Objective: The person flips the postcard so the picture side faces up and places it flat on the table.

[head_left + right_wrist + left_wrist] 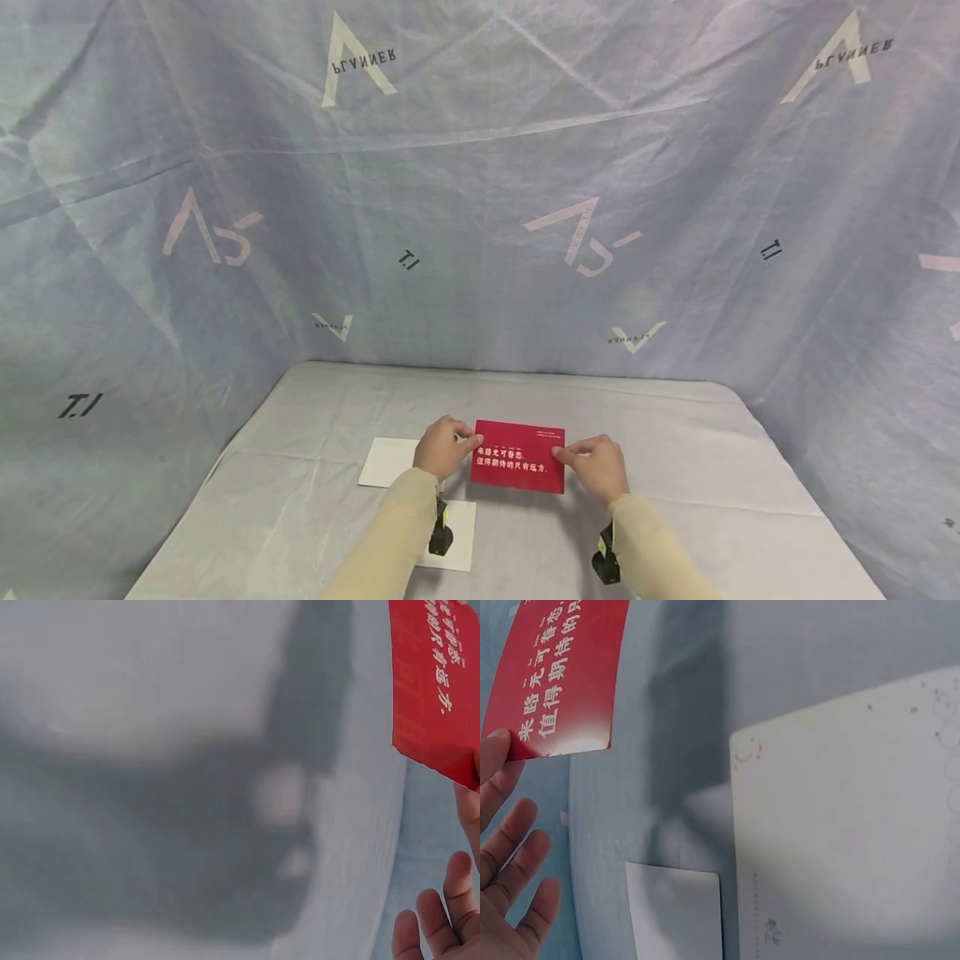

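A red postcard-like card (517, 479) with white Chinese characters is held up above the table between both hands. My left hand (440, 450) pinches its left edge between thumb and index finger; in the left wrist view the other fingers of that hand (514, 877) stay spread off the card. Its right edge is pinched by my right hand (602, 468), whose remaining fingers (431, 922) are also away from the card in the right wrist view. Below the left arm lies a white card (461, 533) with faint printed marks, and a second white card (386, 461) lies farther left.
The table (675, 433) is covered with a pale grey cloth. Grey-blue fabric with printed logos (480, 208) hangs at its back and both sides. The left hand and forearm partly cover the two white cards.
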A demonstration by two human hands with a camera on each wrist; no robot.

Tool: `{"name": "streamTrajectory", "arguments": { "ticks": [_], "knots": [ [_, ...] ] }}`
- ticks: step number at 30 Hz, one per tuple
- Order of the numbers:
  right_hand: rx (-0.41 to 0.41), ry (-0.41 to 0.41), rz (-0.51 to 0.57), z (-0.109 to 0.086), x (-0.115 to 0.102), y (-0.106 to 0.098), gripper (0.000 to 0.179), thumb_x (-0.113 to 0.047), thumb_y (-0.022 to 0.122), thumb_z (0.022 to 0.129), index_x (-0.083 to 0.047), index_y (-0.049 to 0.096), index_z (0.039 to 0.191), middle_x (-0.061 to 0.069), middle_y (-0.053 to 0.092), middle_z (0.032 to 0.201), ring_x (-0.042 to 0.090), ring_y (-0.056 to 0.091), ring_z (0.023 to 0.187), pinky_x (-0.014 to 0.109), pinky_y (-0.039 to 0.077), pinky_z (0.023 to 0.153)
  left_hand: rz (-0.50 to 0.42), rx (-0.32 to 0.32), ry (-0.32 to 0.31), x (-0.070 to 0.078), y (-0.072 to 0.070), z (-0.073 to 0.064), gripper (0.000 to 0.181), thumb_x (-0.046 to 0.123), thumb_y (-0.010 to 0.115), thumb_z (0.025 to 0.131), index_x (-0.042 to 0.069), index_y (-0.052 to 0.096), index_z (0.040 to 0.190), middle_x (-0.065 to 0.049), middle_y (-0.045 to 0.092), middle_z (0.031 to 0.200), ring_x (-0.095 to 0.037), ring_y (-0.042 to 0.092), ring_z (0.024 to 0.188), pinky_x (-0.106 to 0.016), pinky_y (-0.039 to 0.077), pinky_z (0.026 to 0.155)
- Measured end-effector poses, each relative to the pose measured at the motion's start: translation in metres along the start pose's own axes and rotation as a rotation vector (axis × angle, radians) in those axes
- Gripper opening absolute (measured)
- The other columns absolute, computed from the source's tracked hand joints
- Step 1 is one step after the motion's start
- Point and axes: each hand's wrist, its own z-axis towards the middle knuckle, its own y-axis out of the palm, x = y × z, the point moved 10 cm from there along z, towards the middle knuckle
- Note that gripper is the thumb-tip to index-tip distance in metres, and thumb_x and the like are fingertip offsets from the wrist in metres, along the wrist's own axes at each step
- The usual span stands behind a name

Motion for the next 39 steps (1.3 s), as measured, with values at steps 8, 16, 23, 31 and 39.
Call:
{"name": "streamTrajectory", "arguments": {
  "ticks": [8,16,23,31,39],
  "knots": [
    [0.016,0.021,-0.009,0.005,0.005,0.013,0.024,-0.021,0.077,0.088,0.003,0.078,0.09,0.022,0.061,0.112,0.042,0.053,0.113,0.056,0.049,0.089,0.004,-0.002,-0.037,-0.01,0.002,0.001,0.014,0.023,0.075,0.091,0.009,0.075,0.093,-0.004,0.065,0.097,-0.024,0.061,0.091,-0.044,0.052,0.078],
    [0.023,-0.013,-0.057,0.003,-0.004,0.018,0.024,-0.022,0.079,0.087,0.002,0.079,0.088,0.023,0.062,0.109,0.045,0.051,0.113,0.057,0.045,0.092,0.021,-0.019,-0.069,-0.017,0.0,-0.004,0.015,0.022,0.079,0.089,0.009,0.072,0.092,-0.005,0.064,0.097,-0.026,0.062,0.092,-0.046,0.053,0.079],
    [0.012,-0.002,-0.096,0.005,0.0,0.029,0.024,-0.024,0.078,0.086,0.0,0.079,0.086,0.023,0.06,0.111,0.042,0.05,0.111,0.055,0.046,0.09,0.06,0.006,-0.114,-0.026,0.001,-0.006,0.014,0.024,0.079,0.089,0.011,0.072,0.089,-0.006,0.064,0.096,-0.026,0.064,0.091,-0.047,0.053,0.08],
    [0.005,0.035,-0.114,0.004,0.004,0.035,0.023,-0.024,0.078,0.087,-0.001,0.078,0.084,0.022,0.059,0.111,0.041,0.05,0.111,0.055,0.046,0.092,0.112,0.027,-0.153,-0.029,0.003,-0.009,0.017,0.024,0.08,0.088,0.012,0.069,0.082,-0.007,0.065,0.096,-0.029,0.065,0.093,-0.049,0.053,0.082],
    [0.002,0.041,-0.137,0.004,0.002,0.043,0.024,-0.024,0.078,0.087,-0.001,0.076,0.082,0.02,0.057,0.107,0.04,0.05,0.109,0.056,0.045,0.089,0.159,0.049,-0.194,-0.035,0.003,-0.011,0.017,0.023,0.08,0.087,0.01,0.07,0.082,-0.006,0.064,0.092,-0.027,0.063,0.091,-0.05,0.049,0.084]
  ]
}}
